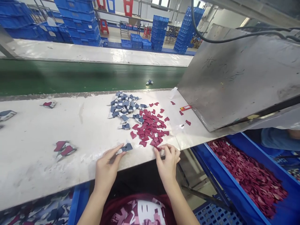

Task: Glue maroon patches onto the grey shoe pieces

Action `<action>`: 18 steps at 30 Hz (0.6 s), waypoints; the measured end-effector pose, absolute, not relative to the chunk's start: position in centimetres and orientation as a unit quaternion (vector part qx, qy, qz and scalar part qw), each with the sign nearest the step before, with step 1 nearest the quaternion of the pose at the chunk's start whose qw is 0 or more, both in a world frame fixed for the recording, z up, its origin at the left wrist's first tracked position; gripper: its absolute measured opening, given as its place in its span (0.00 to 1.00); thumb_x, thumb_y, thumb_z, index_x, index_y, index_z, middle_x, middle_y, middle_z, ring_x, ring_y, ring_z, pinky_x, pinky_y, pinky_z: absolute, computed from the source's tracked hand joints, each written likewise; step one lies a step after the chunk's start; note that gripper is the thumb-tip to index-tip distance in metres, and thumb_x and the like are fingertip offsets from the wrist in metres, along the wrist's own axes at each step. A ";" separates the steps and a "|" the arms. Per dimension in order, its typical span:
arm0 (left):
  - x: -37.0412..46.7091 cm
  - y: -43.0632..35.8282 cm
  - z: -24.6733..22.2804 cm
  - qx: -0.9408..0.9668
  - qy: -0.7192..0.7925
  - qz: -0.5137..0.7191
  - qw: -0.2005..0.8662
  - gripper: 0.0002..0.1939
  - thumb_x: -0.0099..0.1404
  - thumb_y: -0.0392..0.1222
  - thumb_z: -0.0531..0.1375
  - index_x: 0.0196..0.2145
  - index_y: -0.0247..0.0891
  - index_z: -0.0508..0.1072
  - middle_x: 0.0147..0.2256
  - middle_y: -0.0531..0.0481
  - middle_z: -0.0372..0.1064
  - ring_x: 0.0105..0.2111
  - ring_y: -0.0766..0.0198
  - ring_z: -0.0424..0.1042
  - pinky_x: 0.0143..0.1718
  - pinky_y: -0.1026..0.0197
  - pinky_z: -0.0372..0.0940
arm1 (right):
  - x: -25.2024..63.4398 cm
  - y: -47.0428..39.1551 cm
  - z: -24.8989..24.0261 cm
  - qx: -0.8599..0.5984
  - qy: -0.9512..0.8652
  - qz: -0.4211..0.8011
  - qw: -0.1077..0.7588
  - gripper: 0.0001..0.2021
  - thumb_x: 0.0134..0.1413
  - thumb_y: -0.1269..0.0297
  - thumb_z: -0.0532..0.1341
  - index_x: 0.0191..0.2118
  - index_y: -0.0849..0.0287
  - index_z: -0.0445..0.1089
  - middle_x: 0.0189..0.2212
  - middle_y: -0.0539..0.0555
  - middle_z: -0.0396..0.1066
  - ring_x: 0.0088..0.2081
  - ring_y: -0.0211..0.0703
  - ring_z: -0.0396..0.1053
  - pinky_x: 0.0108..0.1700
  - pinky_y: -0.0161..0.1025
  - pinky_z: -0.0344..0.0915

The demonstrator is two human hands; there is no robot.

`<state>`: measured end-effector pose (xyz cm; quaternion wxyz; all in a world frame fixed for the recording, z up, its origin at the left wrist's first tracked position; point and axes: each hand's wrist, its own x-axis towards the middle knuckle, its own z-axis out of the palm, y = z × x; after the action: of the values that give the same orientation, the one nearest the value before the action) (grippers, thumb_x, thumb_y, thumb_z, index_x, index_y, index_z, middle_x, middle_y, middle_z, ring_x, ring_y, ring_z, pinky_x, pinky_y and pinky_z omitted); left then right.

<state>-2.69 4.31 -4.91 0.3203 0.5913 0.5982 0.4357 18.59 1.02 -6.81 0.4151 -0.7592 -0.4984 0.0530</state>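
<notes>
So your left hand [106,164] has a blue-grey and white piece [127,147] by its left end, thumb and index closed on it, right above the near edge of the white bench [91,131]. Your right hand [167,161] is at the near edge of the maroon pile [150,125], thumb and index held narrow at a maroon piece [154,144]. Can't tell from here if you've really got a grip on that one or are just touching it.

The blue-and-white pile [124,104] sits just beyond and to the left of the maroon one, and the two meet along their edges. A few loose maroon bits have strayed off to the right, near a small red and yellow item [186,108] beside the big metal panel [241,72]. Over on the left you've got a maroon-and-white cluster [65,149] on the bench, and a smaller maroon-and-white piece [48,104] farther back.

Past the bench there's the green belt [93,76] with one small blue-and-white part [149,82] on it. Lower right, a blue bin [290,207] holds loads of maroon pieces, and someone's blue clothing [276,138] shows beyond it. Another bin [73,206] of mixed pieces is down at lower left, and blue crates [82,22] are stacked at the back
</notes>
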 end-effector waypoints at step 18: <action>-1.6 2.4 -3.9 0.574 0.547 0.452 0.409 0.16 0.62 0.42 0.61 0.48 0.45 0.79 0.42 0.51 0.79 0.61 0.46 0.60 0.54 0.44 0.70 | 13.6 1.7 -1.5 -0.594 -0.441 0.413 0.531 0.07 0.51 0.61 0.69 0.35 0.57 0.78 0.29 0.52 0.78 0.32 0.43 0.74 0.37 0.38 0.71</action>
<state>-1.60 2.38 -3.89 0.4093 0.5735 0.5473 0.4517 13.56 1.69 -1.48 0.5315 -0.5936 -0.4407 0.4135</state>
